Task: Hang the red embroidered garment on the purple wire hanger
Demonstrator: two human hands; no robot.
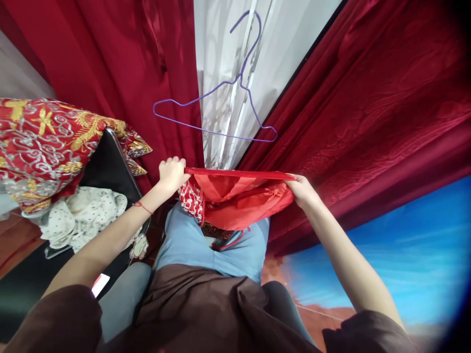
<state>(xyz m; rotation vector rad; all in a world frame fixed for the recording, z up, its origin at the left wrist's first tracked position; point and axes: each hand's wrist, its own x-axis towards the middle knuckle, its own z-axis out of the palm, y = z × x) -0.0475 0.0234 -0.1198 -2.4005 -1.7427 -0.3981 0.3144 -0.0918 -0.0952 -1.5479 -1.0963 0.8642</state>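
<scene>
A red garment [239,203] with a bright red lining and a silver-patterned part at its left side hangs over my lap. Its top edge is stretched straight between my hands. My left hand [172,174] is closed round the left end of that edge. At the right end, the fingers of my right hand [301,190] pinch the fabric. A thin red cord dangles below the garment. Beyond it, a purple wire hanger [221,132] hangs in front of white and dark red curtains, touching neither hand.
On the left, a red cloth with gold and silver embroidery [47,142] drapes over a black chair [110,164]. A white dotted cloth [86,213] lies on the seat. Dark red curtains [368,113] stand at the right, above a blue surface [397,250].
</scene>
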